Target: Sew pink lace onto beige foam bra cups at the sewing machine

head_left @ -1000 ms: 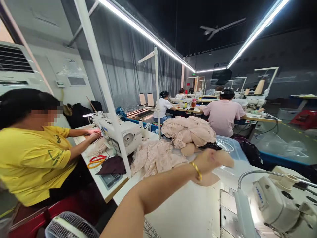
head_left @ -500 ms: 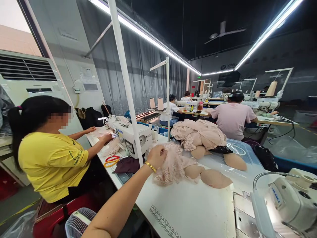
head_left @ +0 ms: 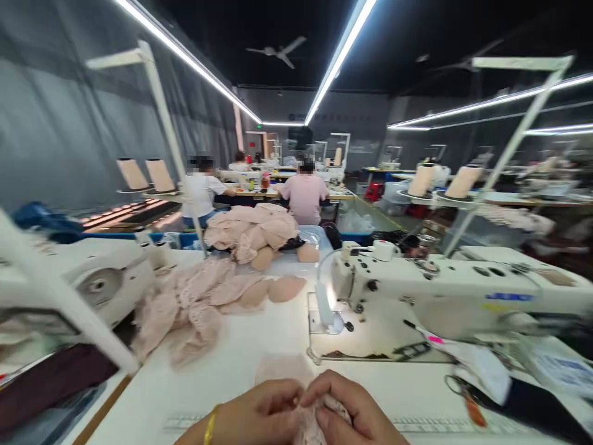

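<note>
Both my hands are together at the bottom edge of the view, over the white table (head_left: 259, 346). My left hand (head_left: 257, 414), with a gold bangle on its wrist, and my right hand (head_left: 349, 411) are closed on a small piece of pink lace fabric (head_left: 310, 423) held between them. A white sewing machine (head_left: 445, 290) stands just beyond to the right, its lamp lighting the needle plate (head_left: 365, 334). A heap of pink lace pieces (head_left: 185, 306) and several beige bra cups (head_left: 278, 289) lie farther back on the left.
Another sewing machine (head_left: 88, 284) sits at the left, with dark fabric (head_left: 50, 377) in front of it. Thread cones (head_left: 146, 174) stand on racks. A pile of pink cloth (head_left: 252, 230) lies behind. Other people sit at far tables. Scissors (head_left: 463, 395) lie at the right.
The view has swung right, off the person in yellow. My left hand has drawn back from the lace heap and now meets my right hand at the table's near edge, holding a lace piece.
</note>
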`<action>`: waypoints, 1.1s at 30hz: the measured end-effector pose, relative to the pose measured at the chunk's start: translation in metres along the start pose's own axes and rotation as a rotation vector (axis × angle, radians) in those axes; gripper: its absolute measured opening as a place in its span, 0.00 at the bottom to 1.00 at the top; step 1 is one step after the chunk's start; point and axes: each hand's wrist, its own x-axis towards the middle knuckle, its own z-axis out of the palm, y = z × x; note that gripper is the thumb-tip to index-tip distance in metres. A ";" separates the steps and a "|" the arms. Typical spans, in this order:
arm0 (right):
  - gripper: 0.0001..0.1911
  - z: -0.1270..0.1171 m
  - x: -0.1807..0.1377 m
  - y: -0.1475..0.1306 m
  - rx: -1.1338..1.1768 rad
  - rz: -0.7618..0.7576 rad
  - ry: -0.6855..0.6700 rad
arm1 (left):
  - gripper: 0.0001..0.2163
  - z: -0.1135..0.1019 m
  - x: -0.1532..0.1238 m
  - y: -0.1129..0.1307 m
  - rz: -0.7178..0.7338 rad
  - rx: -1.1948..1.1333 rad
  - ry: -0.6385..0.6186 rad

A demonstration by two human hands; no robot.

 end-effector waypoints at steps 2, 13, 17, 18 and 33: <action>0.13 -0.030 -0.010 0.010 -0.257 -0.042 0.152 | 0.29 -0.015 -0.001 -0.006 -0.183 -0.008 -0.011; 0.16 -0.144 -0.054 0.119 -1.015 0.012 0.554 | 0.29 -0.009 0.002 0.026 -0.040 -0.172 0.322; 0.13 -0.093 -0.038 0.095 -0.844 -0.010 0.511 | 0.34 0.001 0.022 0.012 -0.047 -0.230 0.259; 0.12 -0.077 -0.033 0.085 -0.815 -0.063 0.448 | 0.35 0.002 0.025 0.009 -0.046 -0.244 0.252; 0.17 -0.029 -0.008 0.066 -1.312 -0.216 0.464 | 0.23 -0.037 -0.007 0.035 -0.108 0.214 0.328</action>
